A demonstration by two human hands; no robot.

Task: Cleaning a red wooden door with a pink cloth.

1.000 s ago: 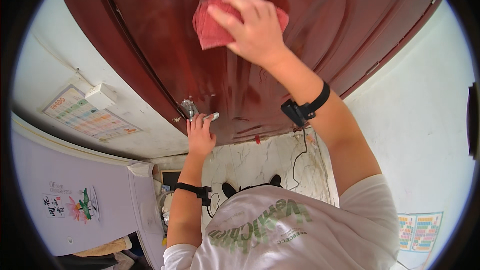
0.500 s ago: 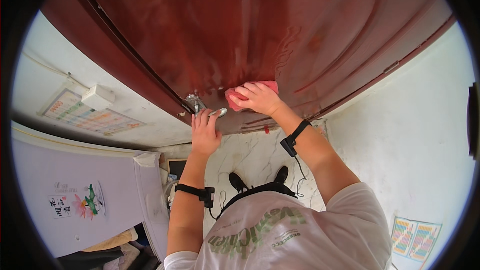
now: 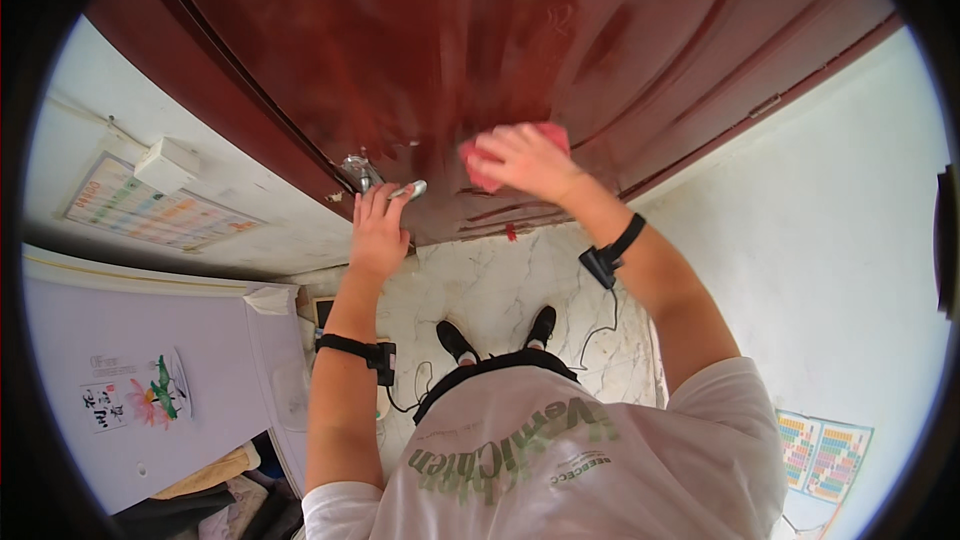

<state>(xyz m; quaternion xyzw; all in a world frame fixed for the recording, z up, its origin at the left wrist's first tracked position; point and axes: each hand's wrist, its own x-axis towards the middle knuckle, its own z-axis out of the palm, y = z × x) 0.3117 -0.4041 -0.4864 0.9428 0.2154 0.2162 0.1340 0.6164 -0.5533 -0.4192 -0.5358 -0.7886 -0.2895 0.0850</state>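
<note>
A dark red panelled door (image 3: 400, 60) fills the upper part of the view, its surface glossy with streaks. My right hand (image 3: 532, 162) is slightly blurred and presses a folded pinkish-red cloth (image 3: 556, 135) against the door, to the right of the handle. My left hand (image 3: 378, 237) is on the silver lever door handle (image 3: 417, 188), its fingers lying over the lever. The lever's rounded end sticks out past my index finger. The undersides of the left fingers are hidden.
On the left are a white wall box (image 3: 167, 166), a colourful chart (image 3: 150, 205) and a pale lilac cabinet (image 3: 215, 340) with folded cloths in its opening. A white wall (image 3: 800, 240) with another chart (image 3: 822, 455) stands at right. Marble-patterned floor (image 3: 490, 280) lies under my black shoes.
My right hand has moved up and to the right across the door with the cloth. My left hand stays at the handle while the whole view has shifted a little.
</note>
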